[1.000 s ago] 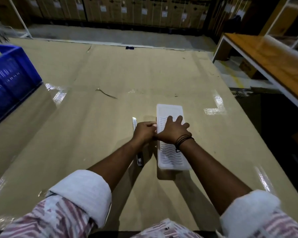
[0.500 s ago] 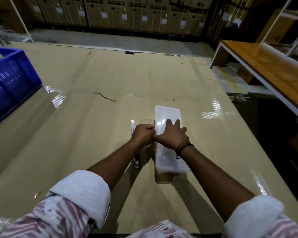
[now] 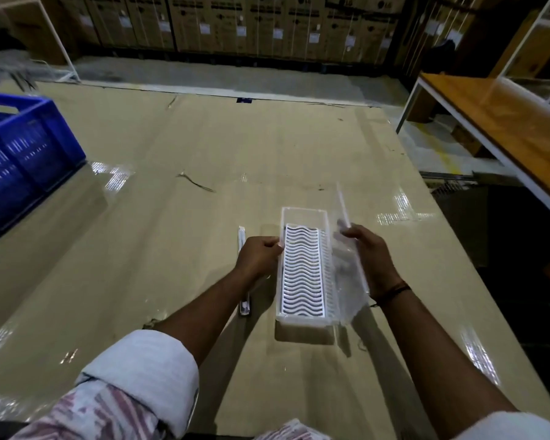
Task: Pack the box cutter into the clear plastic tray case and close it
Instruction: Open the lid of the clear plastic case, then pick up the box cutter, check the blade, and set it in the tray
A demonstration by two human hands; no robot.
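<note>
One clear plastic tray case (image 3: 302,274) lies just right of the frame's centre on the glossy tan table (image 3: 172,233), open, its long side running away from the viewer. It is a see-through rectangular tub with a white insert (image 3: 301,271) of wavy ribs on its floor. Its one clear lid (image 3: 346,249) stands raised along the tub's right edge, tilted up, blurred and nearly invisible but for a bright rim.

One box cutter (image 3: 244,274), slim and pale with a dark near end, lies flat on the table just left of the case, parallel to it and partly hidden under the left hand.

Two hands are in view. The left hand (image 3: 258,258) is curled, fingers pressing the tub's left wall. The right hand (image 3: 370,258), a dark band at its wrist, grips the lid's free edge.

One blue slotted crate (image 3: 23,147) sits at the left edge of the frame; one wood-topped bench (image 3: 505,122) stands upper right.
</note>
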